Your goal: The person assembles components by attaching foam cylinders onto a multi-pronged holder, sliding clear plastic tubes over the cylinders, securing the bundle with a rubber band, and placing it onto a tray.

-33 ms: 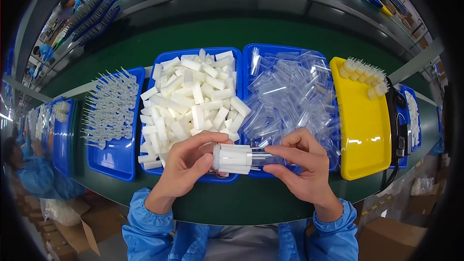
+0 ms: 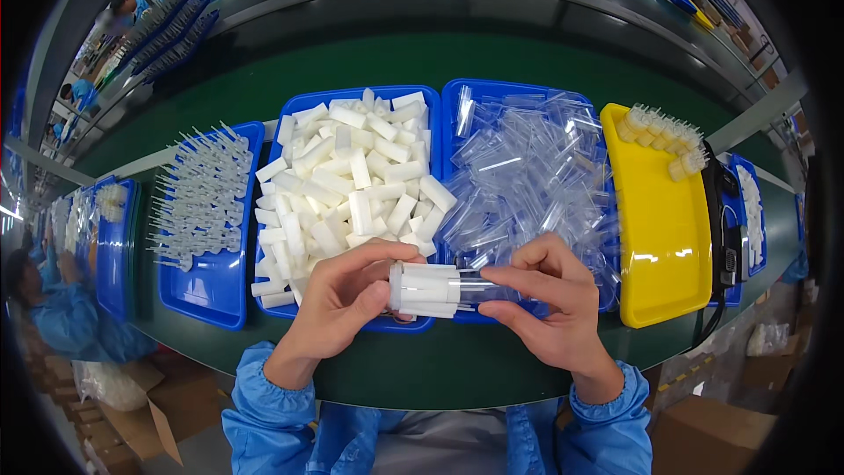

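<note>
My left hand (image 2: 338,299) is closed on the round clear end of a part with white foam-like pieces (image 2: 426,286) and thin pale prongs. At that part's right end is a clear plastic tube (image 2: 492,288), pinched between the thumb and fingers of my right hand (image 2: 558,299). The tube meets or overlaps the white pieces; how far it reaches over them I cannot tell. Both hands are above the near edges of two trays. Behind my left hand lie loose white foam blocks (image 2: 356,176), and beyond my right hand is a heap of clear tubes (image 2: 536,163).
A blue tray (image 2: 202,297) at the left bears rows of spiky pale parts (image 2: 202,198). To the right, a yellow tray (image 2: 668,251) holds several clear-and-cream pieces (image 2: 659,132) at its far end. Beside it is a black device (image 2: 728,237). A person in blue (image 2: 83,317) sits far left.
</note>
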Demonstrator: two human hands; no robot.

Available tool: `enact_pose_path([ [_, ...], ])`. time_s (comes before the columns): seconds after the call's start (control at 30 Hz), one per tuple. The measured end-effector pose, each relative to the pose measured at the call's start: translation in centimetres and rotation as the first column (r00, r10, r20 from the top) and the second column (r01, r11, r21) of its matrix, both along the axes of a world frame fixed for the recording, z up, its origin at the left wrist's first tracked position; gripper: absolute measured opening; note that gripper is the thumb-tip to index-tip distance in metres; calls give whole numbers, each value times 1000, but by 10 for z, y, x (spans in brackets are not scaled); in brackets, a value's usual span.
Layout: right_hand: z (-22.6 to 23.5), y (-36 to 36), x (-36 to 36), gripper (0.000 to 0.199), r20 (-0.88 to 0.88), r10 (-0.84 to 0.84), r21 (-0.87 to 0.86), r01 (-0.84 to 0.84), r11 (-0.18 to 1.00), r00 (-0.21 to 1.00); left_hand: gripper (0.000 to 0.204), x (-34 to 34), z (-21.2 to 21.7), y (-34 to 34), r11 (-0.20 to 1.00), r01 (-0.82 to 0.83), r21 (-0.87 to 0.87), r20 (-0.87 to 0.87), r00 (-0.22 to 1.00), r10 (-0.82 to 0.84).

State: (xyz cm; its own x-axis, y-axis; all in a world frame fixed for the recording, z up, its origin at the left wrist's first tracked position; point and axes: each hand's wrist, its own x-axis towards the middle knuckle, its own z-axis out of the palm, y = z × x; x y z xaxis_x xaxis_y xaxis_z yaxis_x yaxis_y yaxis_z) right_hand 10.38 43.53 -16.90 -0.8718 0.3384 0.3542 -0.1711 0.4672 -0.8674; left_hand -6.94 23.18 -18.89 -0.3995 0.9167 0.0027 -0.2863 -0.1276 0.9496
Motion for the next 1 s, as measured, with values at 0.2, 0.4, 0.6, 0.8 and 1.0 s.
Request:
enact_pose_path([
  [0.2, 1, -8, -2, 37, 6, 62, 8, -62, 998, 998, 43, 6, -2, 1, 996, 87, -34, -71, 993, -90],
  [0.4, 1, -17, -6, 39, -10, 49, 107, -48, 993, 999, 41, 13, -1, 4, 991, 131, -25, 125, 984, -127],
  [0.6, 22, 1, -4, 41, -27, -85, 219, 89, 972, 996, 39, 9, 5, 3, 999, -40, 33, 341, 940, 26],
  [0.8, 24, 2, 0, 25, 234, -42, 633, -119, 765, 971, 29, 0, 4, 2, 983, -184, 0, 160, 970, 182],
  [1.0, 2, -24, -23, 23, 328, -140, 889, -255, 381, 934, 30, 2, 3, 1, 976, -218, 4, 181, 960, 213],
])
